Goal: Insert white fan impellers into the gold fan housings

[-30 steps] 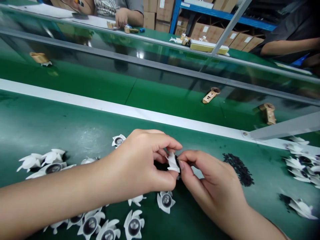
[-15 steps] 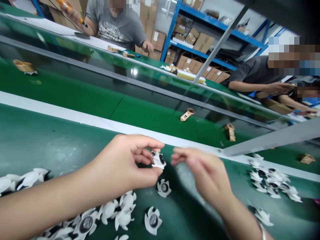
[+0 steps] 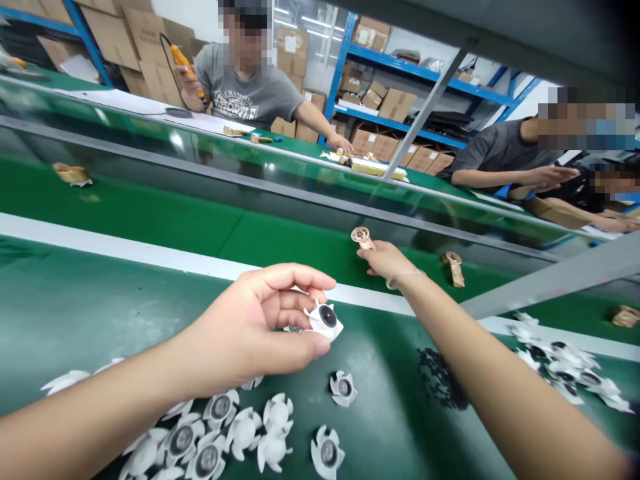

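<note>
My left hand (image 3: pixel 255 330) is closed around a small white fan impeller (image 3: pixel 325 321) with a dark round hub, held between thumb and fingers above the green table. Another impeller shows partly behind those fingers. Out over the green belt, my right hand (image 3: pixel 390 260) grips the handle end of a gold fan housing (image 3: pixel 361 235), its round head pointing away from me. Two loose impellers, one the nearer impeller (image 3: pixel 328 452), lie below my left hand. A heap of white impellers (image 3: pixel 207 460) lies by my left forearm.
More impellers (image 3: pixel 565 367) are piled at the right beside a slanting grey post (image 3: pixel 550 273). Small black parts (image 3: pixel 440 377) lie under my right forearm. Gold housings (image 3: pixel 454 270) rest on the belt (image 3: pixel 280 233). Co-workers sit across; one person (image 3: pixel 250 87) holds an orange tool (image 3: pixel 183 60).
My right hand has reached forward from near my left hand to the belt and taken hold of the gold housing. The co-worker opposite has stretched an arm toward parts on the far bench.
</note>
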Motion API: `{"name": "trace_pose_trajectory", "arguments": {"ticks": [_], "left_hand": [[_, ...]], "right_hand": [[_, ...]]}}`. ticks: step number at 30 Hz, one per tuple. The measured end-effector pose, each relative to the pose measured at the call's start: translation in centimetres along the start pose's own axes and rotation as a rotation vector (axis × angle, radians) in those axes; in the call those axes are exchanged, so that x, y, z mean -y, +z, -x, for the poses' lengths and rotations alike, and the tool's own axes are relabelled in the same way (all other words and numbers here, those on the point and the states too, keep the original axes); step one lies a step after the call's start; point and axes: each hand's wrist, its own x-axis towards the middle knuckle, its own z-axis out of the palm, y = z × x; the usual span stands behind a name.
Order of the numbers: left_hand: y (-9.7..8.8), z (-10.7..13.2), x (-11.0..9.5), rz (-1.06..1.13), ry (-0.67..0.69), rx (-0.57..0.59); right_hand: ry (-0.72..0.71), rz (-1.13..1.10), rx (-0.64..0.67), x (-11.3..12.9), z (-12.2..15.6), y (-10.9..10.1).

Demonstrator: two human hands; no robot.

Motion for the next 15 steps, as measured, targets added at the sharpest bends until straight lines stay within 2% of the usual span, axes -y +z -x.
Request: {"name": "trace_pose_trajectory", "arguments": {"ticks": [5, 6, 7, 9, 11, 15], "left_hand": [[0.5, 0.6, -0.2, -0.021, -0.027, -0.077], [0.7, 0.7, -0.1, -0.013, -0.033, -0.072], [1.0, 0.9, 0.1, 0.005, -0.043, -0.058], [1.4, 1.1, 0.5, 0.068, -0.070, -0.038], [1.9, 1.2, 0.9, 0.135, -0.077, -0.038], [2.5, 1.3, 1.2, 0.202, -0.073, -0.045]], "right_hand": [[-0.195, -0.175, 0.163, -2.5, 12.3, 0.6], [-0.238, -0.206, 0.164, -2.8, 14.4, 1.0], [-0.313, -0.219, 0.106, -3.0, 16.0, 1.5], [-0.462, -0.183, -0.019, -3.2, 18.1, 2.4], [-0.571, -0.091, -0.123, -3.2, 19.0, 3.1], [-0.627, 0.116, -0.279, -3.2, 19.2, 3.5]]}}
